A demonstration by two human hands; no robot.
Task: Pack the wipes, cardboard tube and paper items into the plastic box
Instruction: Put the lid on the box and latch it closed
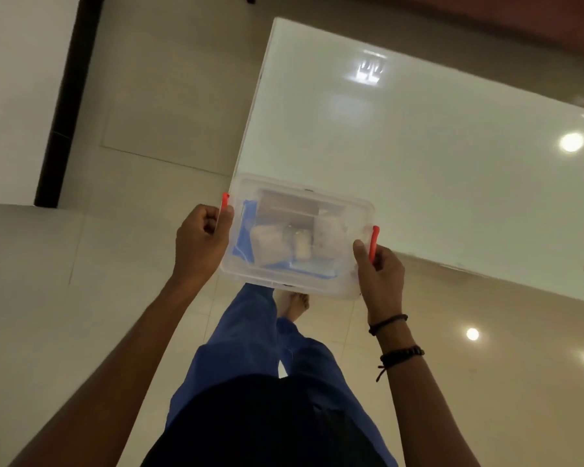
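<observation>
Plastic box (295,235) hangs between your two hands at the near corner of the white table (418,156), its clear lid on. Your left hand (201,242) curls shut around one orange latch (224,205); your right hand (380,276) wraps the other orange latch (373,242). Packing looks finished: through the lid you see whitish packets, something cardboard-coloured and blue paper, too blurred to count. One box, two latches; the tabletop shows nothing left to pack.
</observation>
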